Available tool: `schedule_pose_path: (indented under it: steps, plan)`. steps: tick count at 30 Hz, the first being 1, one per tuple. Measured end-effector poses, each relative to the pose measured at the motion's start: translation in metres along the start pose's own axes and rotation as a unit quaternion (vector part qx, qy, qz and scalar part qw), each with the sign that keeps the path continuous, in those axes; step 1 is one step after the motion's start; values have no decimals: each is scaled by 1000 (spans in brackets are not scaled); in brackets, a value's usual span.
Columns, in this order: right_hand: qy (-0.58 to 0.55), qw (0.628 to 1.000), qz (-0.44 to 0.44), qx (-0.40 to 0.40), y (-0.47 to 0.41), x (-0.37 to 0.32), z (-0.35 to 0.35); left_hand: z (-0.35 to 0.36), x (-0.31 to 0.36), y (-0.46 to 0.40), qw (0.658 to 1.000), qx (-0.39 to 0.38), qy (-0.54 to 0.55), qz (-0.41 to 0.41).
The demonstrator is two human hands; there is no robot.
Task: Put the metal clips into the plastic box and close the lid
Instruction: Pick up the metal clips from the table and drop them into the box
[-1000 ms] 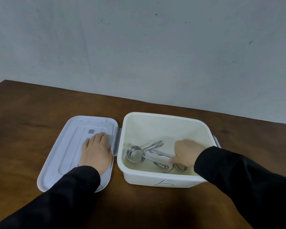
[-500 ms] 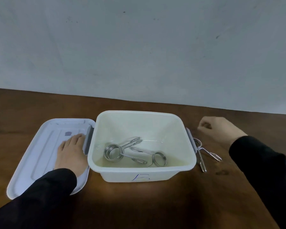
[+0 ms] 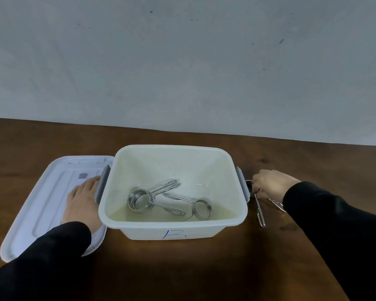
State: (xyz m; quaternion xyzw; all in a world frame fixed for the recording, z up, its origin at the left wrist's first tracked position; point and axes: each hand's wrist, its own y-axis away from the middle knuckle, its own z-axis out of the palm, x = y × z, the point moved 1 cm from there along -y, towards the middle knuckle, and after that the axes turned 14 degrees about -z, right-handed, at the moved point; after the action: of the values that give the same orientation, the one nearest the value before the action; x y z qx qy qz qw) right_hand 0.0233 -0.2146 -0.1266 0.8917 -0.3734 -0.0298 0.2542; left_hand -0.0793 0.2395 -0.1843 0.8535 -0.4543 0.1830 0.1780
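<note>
Box (image 3: 204,230) with two clips (image 3: 139,200) inside; right fingers (image 3: 257,190) grasping third clip (image 3: 259,211); left hand (image 3: 83,200) flat on lid (image 3: 41,196).

A dark brown wooden counter (image 3: 182,268) is shown from 3 to 9 o'clock, backed by a scuffed pale grey wall (image 3: 182,61) at 12 o'clock.

— Any writing to read here?
— Only one mark: a blue handwritten scrawl (image 3: 174,234) on the front wall of the white plastic box (image 3: 139,232). It looks like a slash followed by a capital "E" or "B"; I cannot tell which.
— Anything on the lid (image 3: 41,198)?
— A small grey-purple patch (image 3: 82,175), with no legible text on it.
</note>
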Motion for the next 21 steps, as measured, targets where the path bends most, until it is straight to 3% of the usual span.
schedule_pose_path:
  steps: [3,7,12,16,21]
  plan:
    - [-30,999,8,23,3,3,2,-1,0,1,1000,-6,2,-12]
    - [-94,982,82,145,16,14,-18,-1,-1,1,1000,-12,8,-23]
    - [-122,934,158,297,57,-1,-106,-6,4,4,1000,-9,4,-14]
    - [-81,923,181,330,76,-22,-163,-9,6,4,1000,-6,-13,6]
    - [-190,902,170,347,77,-67,-196,-2,-5,-8,997,11,-52,48]
